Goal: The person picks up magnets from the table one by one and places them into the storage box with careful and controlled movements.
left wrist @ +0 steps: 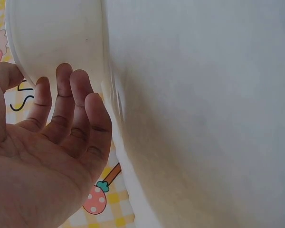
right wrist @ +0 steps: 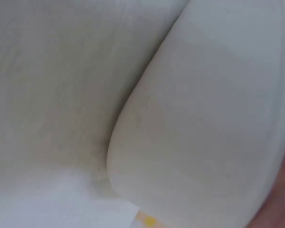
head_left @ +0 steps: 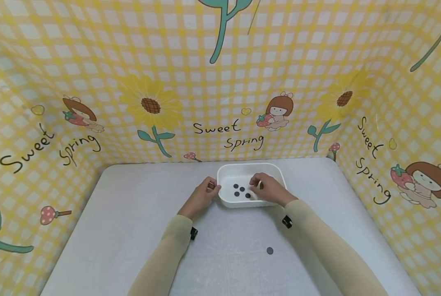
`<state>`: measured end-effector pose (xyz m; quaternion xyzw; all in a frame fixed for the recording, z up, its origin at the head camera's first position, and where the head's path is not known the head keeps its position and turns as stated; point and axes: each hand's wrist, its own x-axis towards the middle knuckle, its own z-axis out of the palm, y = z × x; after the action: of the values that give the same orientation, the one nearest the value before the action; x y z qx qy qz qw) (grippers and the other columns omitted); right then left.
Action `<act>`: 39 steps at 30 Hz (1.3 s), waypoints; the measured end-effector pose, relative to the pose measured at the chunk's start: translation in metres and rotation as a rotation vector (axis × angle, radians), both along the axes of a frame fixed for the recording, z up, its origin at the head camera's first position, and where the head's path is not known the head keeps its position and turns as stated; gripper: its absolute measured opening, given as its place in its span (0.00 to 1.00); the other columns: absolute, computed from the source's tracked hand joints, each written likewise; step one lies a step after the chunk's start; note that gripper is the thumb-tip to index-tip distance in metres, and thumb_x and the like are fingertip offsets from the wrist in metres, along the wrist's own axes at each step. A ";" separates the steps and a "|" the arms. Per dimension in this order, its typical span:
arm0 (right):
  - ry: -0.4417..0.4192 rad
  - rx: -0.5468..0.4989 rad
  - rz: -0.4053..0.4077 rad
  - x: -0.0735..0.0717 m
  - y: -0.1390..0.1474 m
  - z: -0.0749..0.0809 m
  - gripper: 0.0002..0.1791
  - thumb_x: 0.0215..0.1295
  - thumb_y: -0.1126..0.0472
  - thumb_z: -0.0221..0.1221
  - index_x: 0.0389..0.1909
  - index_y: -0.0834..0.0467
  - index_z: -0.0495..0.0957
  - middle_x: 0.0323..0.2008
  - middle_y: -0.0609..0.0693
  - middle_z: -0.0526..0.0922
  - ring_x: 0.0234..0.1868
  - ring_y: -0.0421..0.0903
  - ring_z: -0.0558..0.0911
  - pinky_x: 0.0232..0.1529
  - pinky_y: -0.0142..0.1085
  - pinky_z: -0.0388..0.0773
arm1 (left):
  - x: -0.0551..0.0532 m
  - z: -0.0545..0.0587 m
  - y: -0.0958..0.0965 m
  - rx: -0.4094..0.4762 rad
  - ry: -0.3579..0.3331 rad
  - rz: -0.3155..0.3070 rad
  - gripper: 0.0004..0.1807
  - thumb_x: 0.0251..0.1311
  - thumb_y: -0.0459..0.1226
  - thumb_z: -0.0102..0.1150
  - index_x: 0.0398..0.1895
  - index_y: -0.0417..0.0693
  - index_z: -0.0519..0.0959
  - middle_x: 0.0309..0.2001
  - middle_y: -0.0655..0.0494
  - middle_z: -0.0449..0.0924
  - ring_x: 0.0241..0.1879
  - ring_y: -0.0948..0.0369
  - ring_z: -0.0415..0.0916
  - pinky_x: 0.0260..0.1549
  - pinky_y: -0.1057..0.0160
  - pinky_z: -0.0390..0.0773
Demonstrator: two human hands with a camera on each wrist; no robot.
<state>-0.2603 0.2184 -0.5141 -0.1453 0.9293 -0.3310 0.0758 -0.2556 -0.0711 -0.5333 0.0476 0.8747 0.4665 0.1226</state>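
A white oblong tub [head_left: 227, 204] with rounded corners stands toward the back of the table. Several small dark round discs [head_left: 236, 194] lie on its floor, left of the right hand. My left hand [head_left: 205, 193] grips the tub's left end, thumb at the rim and fingertips against the outer wall, as the left wrist view shows. My right hand [head_left: 266, 188] reaches over the near rim into the tub, fingers bent downward beside the discs. Whether its fingertips pinch something, I cannot tell. In the right wrist view the tub's outer wall [right wrist: 194, 118] hides most of that hand.
One grey disc [head_left: 270, 250] lies alone on the pale cloth-covered table [head_left: 220, 255], nearer me and between the forearms. A yellow checked curtain [head_left: 190, 82] encloses the back and both sides. A small black device sits at each wrist.
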 end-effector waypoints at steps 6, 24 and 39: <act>0.035 -0.024 0.009 0.012 0.003 0.012 0.09 0.77 0.58 0.64 0.53 0.55 0.83 0.46 0.49 0.82 0.42 0.47 0.77 0.45 0.41 0.77 | 0.000 0.001 0.001 0.007 -0.009 0.013 0.12 0.81 0.50 0.56 0.53 0.53 0.73 0.50 0.54 0.80 0.52 0.55 0.79 0.53 0.53 0.79; 0.220 -0.053 0.098 0.048 0.026 0.021 0.14 0.75 0.60 0.67 0.58 0.55 0.83 0.46 0.44 0.81 0.41 0.42 0.76 0.43 0.40 0.78 | -0.001 0.001 0.003 -0.015 -0.019 0.027 0.12 0.81 0.50 0.56 0.53 0.54 0.74 0.52 0.54 0.80 0.52 0.56 0.79 0.52 0.53 0.79; 0.289 -0.062 0.184 0.088 0.038 0.026 0.16 0.74 0.62 0.68 0.59 0.52 0.83 0.43 0.39 0.79 0.38 0.42 0.77 0.39 0.38 0.79 | -0.001 0.002 0.003 -0.029 -0.024 0.025 0.13 0.81 0.51 0.55 0.54 0.53 0.73 0.53 0.53 0.81 0.52 0.56 0.79 0.51 0.54 0.80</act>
<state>-0.1721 0.2568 -0.4883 -0.2781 0.9026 -0.3268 -0.0333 -0.2568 -0.0686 -0.5317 0.0295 0.8803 0.4559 0.1278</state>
